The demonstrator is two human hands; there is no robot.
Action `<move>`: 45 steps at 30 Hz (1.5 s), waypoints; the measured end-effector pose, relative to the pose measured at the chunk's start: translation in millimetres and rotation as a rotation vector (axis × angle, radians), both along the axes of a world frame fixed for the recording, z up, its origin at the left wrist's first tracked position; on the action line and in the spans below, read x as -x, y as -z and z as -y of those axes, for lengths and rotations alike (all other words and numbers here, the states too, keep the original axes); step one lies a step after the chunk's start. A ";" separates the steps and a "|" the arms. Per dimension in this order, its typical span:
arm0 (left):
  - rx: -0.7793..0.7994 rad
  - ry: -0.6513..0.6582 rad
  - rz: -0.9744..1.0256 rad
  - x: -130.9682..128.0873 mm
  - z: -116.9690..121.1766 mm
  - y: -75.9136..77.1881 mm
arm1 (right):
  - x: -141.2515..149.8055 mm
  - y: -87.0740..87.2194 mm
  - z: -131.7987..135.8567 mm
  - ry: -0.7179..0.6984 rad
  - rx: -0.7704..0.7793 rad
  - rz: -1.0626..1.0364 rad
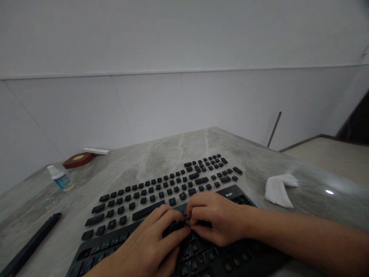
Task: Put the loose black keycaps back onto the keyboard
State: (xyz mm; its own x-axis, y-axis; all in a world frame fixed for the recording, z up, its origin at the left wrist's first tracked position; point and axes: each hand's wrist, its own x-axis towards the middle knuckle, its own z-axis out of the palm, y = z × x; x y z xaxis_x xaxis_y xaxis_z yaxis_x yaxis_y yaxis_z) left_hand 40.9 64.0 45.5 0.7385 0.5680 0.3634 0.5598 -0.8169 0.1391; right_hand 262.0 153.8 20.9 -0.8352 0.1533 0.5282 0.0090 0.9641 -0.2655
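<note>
A black keyboard [235, 189] lies on the table right in front of me, with many of its key sockets bare and some keys still in place at its left. My left hand [160, 238] reaches over it with curled fingers, the thumb and index tips closed near its upper middle. Against those tips, my right hand [213, 217] pinches from the other side. Whatever sits between the fingertips is hidden. Beyond the keyboard, loose black keycaps [152, 190] are laid out in rows that follow a keyboard layout, including a long space bar [148, 210].
A white-capped bottle with a blue label [62, 180] stands at the left, near a red-brown box [78, 160] and a white strip [96, 151]. One long black bar [33, 243] lies front left. A folded white cloth [279, 190] rests on the grey marbled table [161, 154] at right.
</note>
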 end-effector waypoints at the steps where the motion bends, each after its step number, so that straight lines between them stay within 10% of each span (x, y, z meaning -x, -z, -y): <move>1: -0.003 0.001 0.008 0.1 0.0 0.1 | 0.1 0.2 -0.3 -0.003 0.000 -0.011; 45: -0.051 0.010 -0.004 3.5 -0.3 2.5 | -1.6 -0.9 3.2 -0.026 0.027 -0.058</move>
